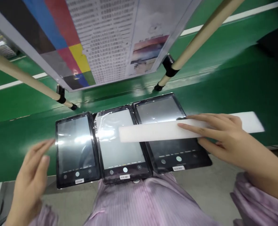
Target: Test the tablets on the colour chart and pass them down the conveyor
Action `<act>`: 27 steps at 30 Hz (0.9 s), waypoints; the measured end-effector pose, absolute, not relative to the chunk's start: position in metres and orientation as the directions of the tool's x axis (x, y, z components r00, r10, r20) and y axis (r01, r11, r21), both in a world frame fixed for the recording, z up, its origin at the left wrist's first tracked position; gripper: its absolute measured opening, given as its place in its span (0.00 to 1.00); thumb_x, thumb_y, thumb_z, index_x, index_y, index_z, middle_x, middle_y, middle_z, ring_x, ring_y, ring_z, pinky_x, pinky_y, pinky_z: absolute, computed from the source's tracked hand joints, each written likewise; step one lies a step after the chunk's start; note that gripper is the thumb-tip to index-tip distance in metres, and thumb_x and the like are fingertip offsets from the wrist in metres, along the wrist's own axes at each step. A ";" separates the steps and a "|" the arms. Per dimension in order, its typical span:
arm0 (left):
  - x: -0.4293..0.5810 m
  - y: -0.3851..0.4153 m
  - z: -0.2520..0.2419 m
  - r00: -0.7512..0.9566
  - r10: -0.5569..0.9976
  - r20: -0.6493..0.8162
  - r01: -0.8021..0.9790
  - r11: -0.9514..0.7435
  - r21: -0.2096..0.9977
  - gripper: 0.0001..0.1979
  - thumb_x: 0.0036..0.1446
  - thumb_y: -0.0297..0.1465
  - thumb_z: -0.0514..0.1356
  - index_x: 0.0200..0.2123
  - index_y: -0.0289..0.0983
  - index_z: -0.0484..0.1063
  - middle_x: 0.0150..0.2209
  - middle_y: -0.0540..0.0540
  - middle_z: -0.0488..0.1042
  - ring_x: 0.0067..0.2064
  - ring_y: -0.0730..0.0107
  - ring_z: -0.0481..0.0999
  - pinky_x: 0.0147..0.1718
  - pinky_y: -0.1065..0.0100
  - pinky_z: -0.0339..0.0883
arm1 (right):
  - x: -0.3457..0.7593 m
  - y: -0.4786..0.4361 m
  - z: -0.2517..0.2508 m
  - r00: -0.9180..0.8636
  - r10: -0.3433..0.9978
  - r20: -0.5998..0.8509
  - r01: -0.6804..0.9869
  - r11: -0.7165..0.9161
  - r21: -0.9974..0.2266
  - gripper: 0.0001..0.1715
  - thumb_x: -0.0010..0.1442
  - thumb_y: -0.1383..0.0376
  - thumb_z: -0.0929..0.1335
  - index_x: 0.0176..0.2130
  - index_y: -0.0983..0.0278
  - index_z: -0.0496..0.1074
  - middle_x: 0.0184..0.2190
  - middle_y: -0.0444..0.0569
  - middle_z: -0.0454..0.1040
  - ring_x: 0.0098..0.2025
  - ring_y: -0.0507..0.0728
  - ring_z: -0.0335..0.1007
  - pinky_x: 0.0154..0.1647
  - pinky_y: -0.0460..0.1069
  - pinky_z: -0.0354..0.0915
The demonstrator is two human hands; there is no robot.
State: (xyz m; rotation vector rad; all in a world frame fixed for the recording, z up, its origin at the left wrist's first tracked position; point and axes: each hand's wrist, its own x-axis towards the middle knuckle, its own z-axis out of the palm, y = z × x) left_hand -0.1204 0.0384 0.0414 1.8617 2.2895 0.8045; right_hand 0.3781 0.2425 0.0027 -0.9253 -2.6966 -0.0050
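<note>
Three tablets lie side by side along the near edge of the green table: a left tablet (76,150), a middle tablet (120,147) and a right tablet (162,150). Their screens are lit, each with a round button at the bottom, and clear film covers them. My right hand (223,131) grips a long white foam strip (150,131), which crosses over the right tablet and reaches the middle one. Beside the left tablet's left edge is my left hand (32,172), its fingers stretched out and nothing in it.
Behind the tablets hangs a printed chart board (106,40) with colour blocks and text. Two beige poles flank it, a left pole (30,80) and a right pole (200,40), both standing on the green table (223,84). A dark object (275,47) is at the upper right.
</note>
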 end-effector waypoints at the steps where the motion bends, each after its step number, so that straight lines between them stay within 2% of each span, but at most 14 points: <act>1: -0.102 0.032 0.050 -0.155 0.962 0.227 0.930 0.064 0.362 0.25 0.62 0.34 0.55 0.61 0.61 0.69 0.52 0.45 0.75 0.52 0.46 0.74 0.47 0.44 0.69 | 0.385 0.243 0.002 -0.743 0.613 0.270 0.611 0.785 -0.099 0.22 0.66 0.70 0.61 0.54 0.59 0.75 0.51 0.59 0.72 0.50 0.67 0.71 0.50 0.62 0.59; 4: -0.043 0.028 0.056 0.286 0.942 0.177 0.934 -0.315 0.171 0.27 0.59 0.31 0.59 0.60 0.56 0.71 0.44 0.43 0.74 0.46 0.53 0.73 0.43 0.54 0.70 | 0.398 0.244 0.002 -0.728 0.638 0.250 0.633 0.766 -0.113 0.21 0.66 0.70 0.61 0.52 0.59 0.75 0.51 0.58 0.73 0.50 0.66 0.71 0.49 0.61 0.59; 6: -0.009 0.033 0.050 0.418 0.897 0.142 0.892 -0.435 0.126 0.23 0.60 0.30 0.60 0.58 0.52 0.74 0.43 0.42 0.73 0.47 0.55 0.71 0.46 0.55 0.68 | 0.403 0.245 0.003 -0.730 0.643 0.230 0.639 0.762 -0.102 0.20 0.66 0.70 0.61 0.52 0.59 0.75 0.51 0.59 0.73 0.50 0.67 0.71 0.49 0.61 0.59; 10: 0.030 0.045 0.033 0.354 0.923 0.149 0.908 -0.377 0.180 0.16 0.64 0.29 0.57 0.52 0.47 0.78 0.42 0.41 0.72 0.49 0.53 0.67 0.54 0.51 0.60 | 0.407 0.249 0.006 -0.722 0.654 0.227 0.654 0.752 -0.085 0.18 0.66 0.69 0.62 0.51 0.59 0.74 0.50 0.59 0.73 0.49 0.67 0.72 0.48 0.62 0.59; 13: 0.037 0.048 0.029 0.337 0.928 0.158 0.906 -0.366 0.215 0.14 0.65 0.31 0.58 0.49 0.44 0.80 0.42 0.40 0.70 0.49 0.53 0.65 0.56 0.52 0.57 | 0.407 0.250 0.006 -0.711 0.670 0.213 0.668 0.738 -0.094 0.18 0.67 0.69 0.62 0.52 0.56 0.74 0.50 0.57 0.73 0.50 0.68 0.72 0.48 0.63 0.60; 17: 0.036 0.048 0.030 0.345 0.931 0.117 0.910 -0.362 0.201 0.13 0.66 0.32 0.57 0.49 0.43 0.80 0.44 0.41 0.72 0.49 0.52 0.65 0.56 0.50 0.54 | 0.405 0.249 0.006 -0.695 0.680 0.233 0.678 0.728 -0.102 0.19 0.66 0.70 0.62 0.52 0.56 0.74 0.50 0.58 0.73 0.51 0.69 0.71 0.48 0.64 0.60; 23: 0.017 0.037 0.040 0.308 0.924 0.227 0.920 -0.350 0.174 0.15 0.62 0.29 0.61 0.51 0.43 0.77 0.44 0.40 0.68 0.45 0.56 0.67 0.54 0.50 0.59 | 0.407 0.249 0.004 -0.712 0.656 0.250 0.654 0.749 -0.103 0.19 0.65 0.72 0.62 0.52 0.59 0.73 0.50 0.61 0.73 0.50 0.70 0.71 0.47 0.65 0.61; 27: 0.009 0.031 0.046 0.290 0.914 0.284 0.925 -0.343 0.161 0.15 0.60 0.26 0.61 0.49 0.42 0.78 0.42 0.42 0.67 0.43 0.57 0.67 0.50 0.52 0.62 | 0.410 0.251 0.002 -0.749 0.617 0.241 0.616 0.783 -0.087 0.23 0.65 0.71 0.62 0.57 0.55 0.67 0.51 0.60 0.71 0.49 0.70 0.70 0.47 0.65 0.60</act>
